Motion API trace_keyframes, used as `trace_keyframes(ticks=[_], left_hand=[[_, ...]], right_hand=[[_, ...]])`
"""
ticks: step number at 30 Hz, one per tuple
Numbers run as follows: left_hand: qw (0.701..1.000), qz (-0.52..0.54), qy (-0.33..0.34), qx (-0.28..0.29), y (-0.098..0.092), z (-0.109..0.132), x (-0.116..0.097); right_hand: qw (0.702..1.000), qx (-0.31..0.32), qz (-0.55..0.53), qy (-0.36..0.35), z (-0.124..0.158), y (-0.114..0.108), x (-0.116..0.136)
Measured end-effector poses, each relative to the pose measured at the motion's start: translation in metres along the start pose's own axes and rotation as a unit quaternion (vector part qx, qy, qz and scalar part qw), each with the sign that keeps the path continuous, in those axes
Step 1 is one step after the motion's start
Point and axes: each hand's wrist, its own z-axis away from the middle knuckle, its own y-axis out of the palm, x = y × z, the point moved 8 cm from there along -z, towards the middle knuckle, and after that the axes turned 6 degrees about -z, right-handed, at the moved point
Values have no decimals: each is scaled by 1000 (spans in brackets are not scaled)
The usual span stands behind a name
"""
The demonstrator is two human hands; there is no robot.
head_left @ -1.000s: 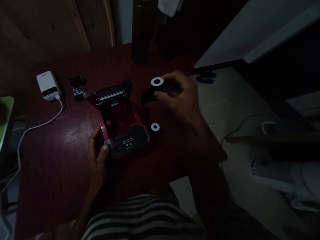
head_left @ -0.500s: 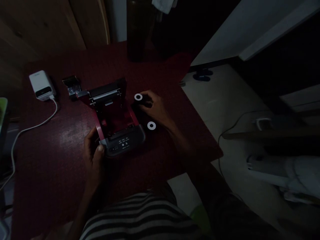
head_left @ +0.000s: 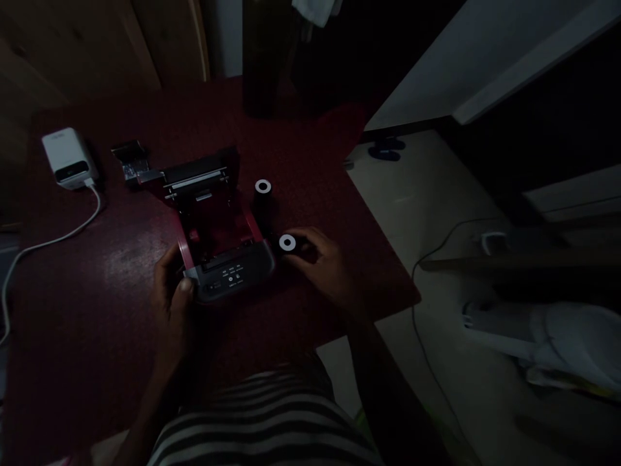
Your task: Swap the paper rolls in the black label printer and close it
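A red-and-black label printer [head_left: 235, 275] sits on the dark red table with its lid [head_left: 196, 175] raised and its red inner bay exposed. My left hand [head_left: 172, 288] grips the printer's near left corner, thumb on top and fingers along the side. To the right stand two small dark rolls with white ring-shaped tops. My right hand [head_left: 323, 262] has its thumb and fingers closed around the nearer roll [head_left: 288, 243], beside the printer's front right corner. Farther back, the other roll [head_left: 262, 188] stands upright, untouched.
A white power bank [head_left: 68, 155] with a white cable [head_left: 53, 241] lies at the back left. Near it is a small dark circuit-board-like part [head_left: 130, 160]. A dark cylinder [head_left: 262, 65] stands at the back. The table's right edge drops to the floor, where slippers [head_left: 385, 150] lie.
My right hand has left the farther roll and come nearer to me, onto the nearer roll. My left hand stays on the printer. The view has shifted slightly.
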Motion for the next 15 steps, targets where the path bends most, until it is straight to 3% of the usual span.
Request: trace_keyframes(ticks=[4, 8, 11, 15], left_hand=[[1000, -5, 14, 2, 1, -1, -4], [1000, -9, 27, 12, 1, 1, -4], [999, 0, 33, 13, 1, 2, -3], [999, -4, 47, 10, 1, 2, -9]], right_hand=[[1000, -12, -4, 3, -3, 4, 1], [999, 0, -41, 31, 8, -24, 33], [994, 80, -76, 11, 8, -39, 85], [970, 231, -28, -62, -12, -20, 146]])
